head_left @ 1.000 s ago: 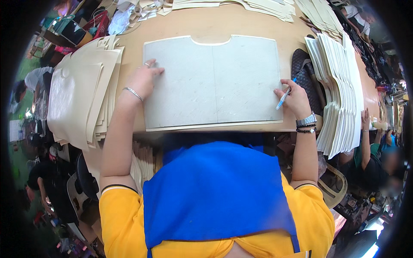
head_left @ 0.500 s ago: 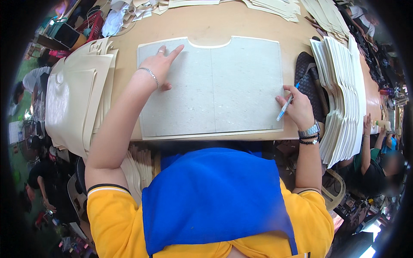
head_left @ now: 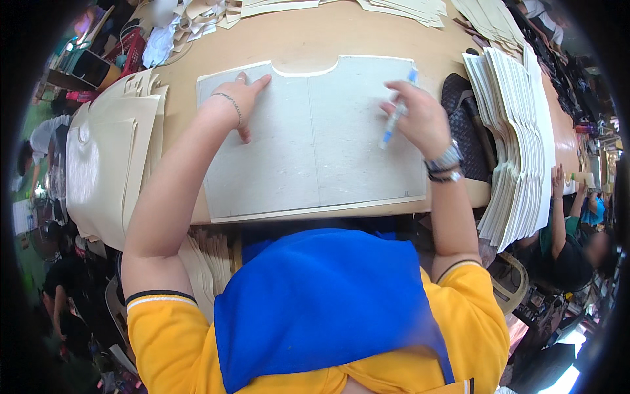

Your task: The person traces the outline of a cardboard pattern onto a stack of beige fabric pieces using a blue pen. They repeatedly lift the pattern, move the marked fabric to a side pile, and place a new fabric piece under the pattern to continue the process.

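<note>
A grey flat pattern template [head_left: 275,151] with a notch in its far edge lies in front of me, and a cream sheet [head_left: 262,215] peeks out along its borders. My left hand [head_left: 237,98] rests with spread fingers on the template's far left part. Above the template's right side, my right hand [head_left: 420,118] is shut on a blue-and-clear pen [head_left: 388,131]. Hand and pen are somewhat blurred, so whether the pen touches the template cannot be told.
A tall stack of cream sheets [head_left: 515,144] stands at the right, beside a dark woven-textured object [head_left: 464,131]. More cream sheets [head_left: 105,157] pile up at the left. Offcuts [head_left: 203,14] lie along the tan table's [head_left: 295,39] far side. Other people work at both sides.
My right hand has left the template's right edge and moved left and away from me with the pen. My left hand stays on the template. The whole view has shifted slightly.
</note>
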